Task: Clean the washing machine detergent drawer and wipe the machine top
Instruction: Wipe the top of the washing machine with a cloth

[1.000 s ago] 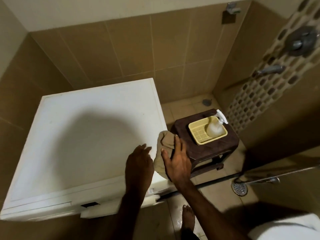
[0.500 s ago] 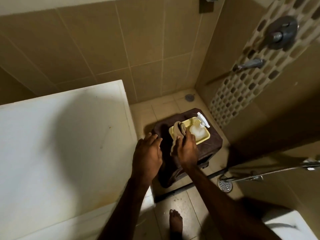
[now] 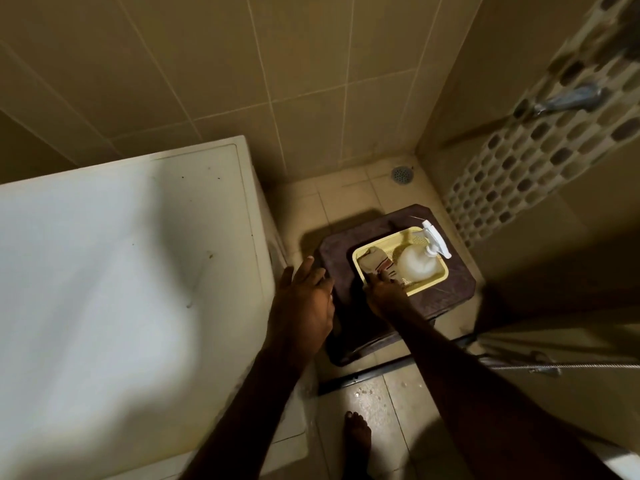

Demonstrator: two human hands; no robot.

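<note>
The white washing machine top (image 3: 131, 271) fills the left half of the view, with small dark specks on it. To its right a brown stool (image 3: 450, 289) carries a yellow basket (image 3: 429, 283). A beige cloth (image 3: 372, 259) lies in the basket's left end, and my right hand (image 3: 384, 297) grips its near edge. A translucent spray bottle (image 3: 417, 263) with a white trigger lies beside the cloth in the basket. My left hand (image 3: 304, 306) hovers with relaxed fingers over the stool's left edge and holds nothing. The detergent drawer is out of view.
Tiled walls close in behind and on the right. A floor drain (image 3: 401, 174) sits in the far corner, a metal tap (image 3: 568, 98) sticks out of the mosaic wall, and a shower hose (image 3: 554, 367) crosses low right. My bare foot (image 3: 356, 434) stands on wet floor.
My right hand carried the cloth from the machine's right edge over to the stool and lowered it into the yellow basket. My left hand followed off the machine. The view swung right.
</note>
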